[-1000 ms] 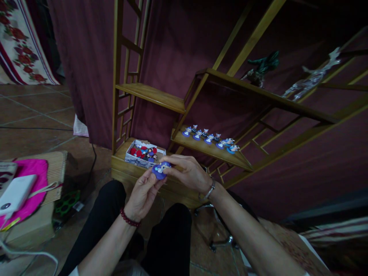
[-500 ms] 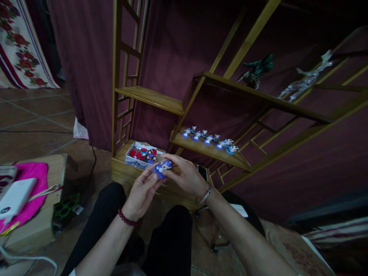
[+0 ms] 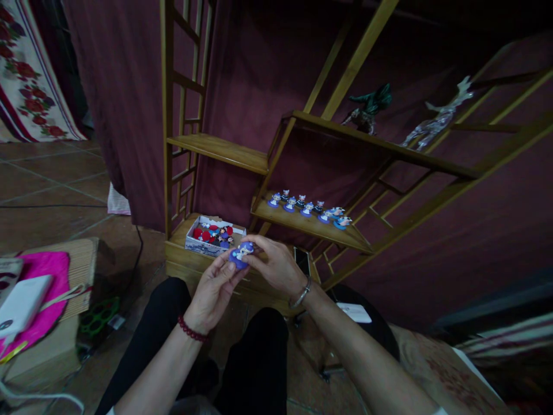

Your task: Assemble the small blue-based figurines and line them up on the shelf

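Between my two hands is a small purple and white figurine (image 3: 240, 255) on a round purple base. My left hand (image 3: 216, 288) pinches the base from the left, thumb in front. On the upper right side of the same figurine, my right hand (image 3: 276, 265) closes its thumb and fingers. Just behind my hands, an open cardboard box (image 3: 203, 249) holds several red, blue and dark figurines. Similar purple figurines (image 3: 307, 208) stand in a row on the wooden shelf (image 3: 280, 217), with darker and light-blue ones beside and behind them.
A higher shelf (image 3: 389, 145) carries a dark green statuette (image 3: 371, 109) and a clear one (image 3: 438, 118). A phone (image 3: 302, 260) lies on the lower ledge. At left, a white power bank (image 3: 23, 305) rests on a pink cloth (image 3: 56, 276). A black stool (image 3: 375, 331) stands at right.
The view has shifted slightly, so the shelf sits a little further left. Both hands still hold the figurine, which is turned slightly more upright.
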`<act>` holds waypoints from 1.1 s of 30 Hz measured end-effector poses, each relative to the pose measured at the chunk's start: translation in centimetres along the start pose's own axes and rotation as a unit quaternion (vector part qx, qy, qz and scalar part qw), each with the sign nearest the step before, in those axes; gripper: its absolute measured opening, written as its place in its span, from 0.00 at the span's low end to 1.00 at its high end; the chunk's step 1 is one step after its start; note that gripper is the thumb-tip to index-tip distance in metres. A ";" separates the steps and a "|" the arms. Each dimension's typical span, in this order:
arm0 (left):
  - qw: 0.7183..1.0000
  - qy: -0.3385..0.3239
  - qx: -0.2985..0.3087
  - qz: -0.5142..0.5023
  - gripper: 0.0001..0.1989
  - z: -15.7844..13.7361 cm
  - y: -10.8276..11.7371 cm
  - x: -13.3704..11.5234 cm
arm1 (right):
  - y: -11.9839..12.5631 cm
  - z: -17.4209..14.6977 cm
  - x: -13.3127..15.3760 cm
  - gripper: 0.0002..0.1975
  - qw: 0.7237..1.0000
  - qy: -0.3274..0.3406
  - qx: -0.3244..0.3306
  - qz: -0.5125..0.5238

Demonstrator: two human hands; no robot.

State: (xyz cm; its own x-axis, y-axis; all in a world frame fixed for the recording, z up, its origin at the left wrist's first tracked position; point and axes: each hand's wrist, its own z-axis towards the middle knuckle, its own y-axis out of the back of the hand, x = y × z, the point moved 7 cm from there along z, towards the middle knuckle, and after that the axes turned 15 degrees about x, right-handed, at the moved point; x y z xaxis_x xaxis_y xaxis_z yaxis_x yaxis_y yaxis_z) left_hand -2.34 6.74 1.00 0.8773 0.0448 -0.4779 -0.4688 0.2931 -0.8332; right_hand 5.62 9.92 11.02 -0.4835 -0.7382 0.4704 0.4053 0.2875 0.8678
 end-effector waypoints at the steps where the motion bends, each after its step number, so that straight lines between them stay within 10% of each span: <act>1: 1.000 0.001 0.002 0.003 0.14 -0.1 0.0 0.1 | 0.0 0.0 0.1 0.13 1.000 0.000 0.002 -0.003; 33: 0.999 0.035 0.001 -0.027 0.12 0.3 -3.6 2.3 | 1.4 -4.6 -0.3 0.28 0.994 -0.033 -0.045 0.093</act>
State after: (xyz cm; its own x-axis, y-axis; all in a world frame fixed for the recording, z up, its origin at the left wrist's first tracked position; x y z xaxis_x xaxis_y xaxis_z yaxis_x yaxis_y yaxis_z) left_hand 1.45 6.04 2.99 0.8917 -0.0381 -0.4510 -0.4212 0.2944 -0.8578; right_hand 9.94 7.79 11.37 -0.4430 -0.6349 0.6330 0.5580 0.3573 0.7490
